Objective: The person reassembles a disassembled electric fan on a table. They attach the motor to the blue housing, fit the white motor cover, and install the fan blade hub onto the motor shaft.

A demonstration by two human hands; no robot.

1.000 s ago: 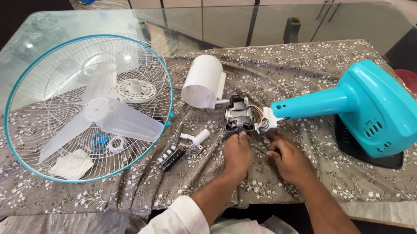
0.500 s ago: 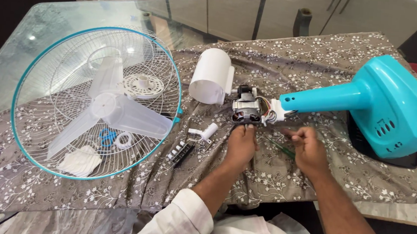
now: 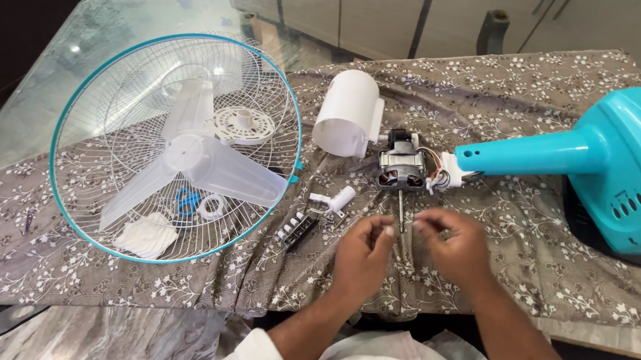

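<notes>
Head view, fan guard (image 3: 88, 99) (holding blade (image 3: 195, 161)), hands (image 3: 364, 253) nearby

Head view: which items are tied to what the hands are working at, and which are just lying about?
In hand:
left hand
right hand
motor with its shaft
turquoise fan body

Lying about:
fan guard holding the blade
white motor cover
switch block
white knob
</notes>
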